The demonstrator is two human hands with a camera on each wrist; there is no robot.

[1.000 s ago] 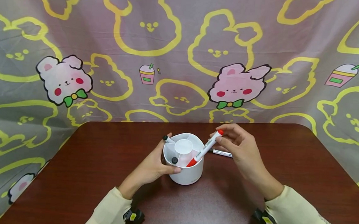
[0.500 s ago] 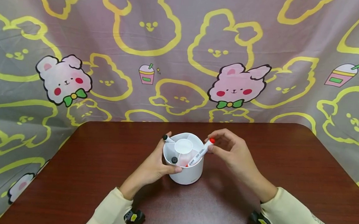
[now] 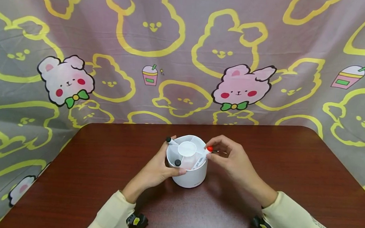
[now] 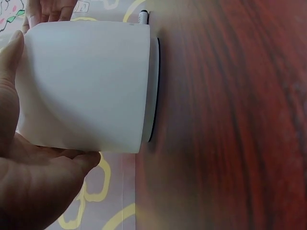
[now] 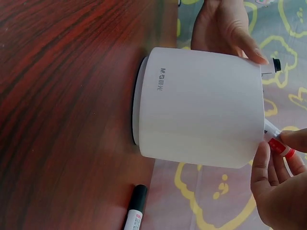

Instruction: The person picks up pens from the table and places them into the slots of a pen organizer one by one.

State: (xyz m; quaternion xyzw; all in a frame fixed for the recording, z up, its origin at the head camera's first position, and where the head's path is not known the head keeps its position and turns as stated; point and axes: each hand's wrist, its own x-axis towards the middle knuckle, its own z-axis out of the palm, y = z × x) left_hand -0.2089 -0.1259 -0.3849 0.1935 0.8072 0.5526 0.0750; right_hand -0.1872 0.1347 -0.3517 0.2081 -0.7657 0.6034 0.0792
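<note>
A round white pen holder (image 3: 188,178) with several compartments stands on the table. My left hand (image 3: 154,168) grips its left side, thumb over the front rim. My right hand (image 3: 234,162) pinches a white marker with a red end (image 3: 210,148), which leans inside the holder's front right compartment with its lower end hidden by the wall. Two black-ended markers are in the holder: one marker (image 3: 171,141) leans at the back left rim, and another marker (image 3: 177,163) shows its black end near the front left. In the right wrist view the red-ended marker (image 5: 280,143) sits between thumb and fingers at the rim.
Another white marker with a black cap (image 5: 135,208) lies on the table to the right of the holder, mostly behind my right hand in the head view. The dark wooden table (image 3: 103,179) meets a patterned curtain (image 3: 186,58) at its back edge.
My right hand has moved left and down, lowering the red-ended marker deeper into the pen holder. The left hand and the holder have stayed in place.
</note>
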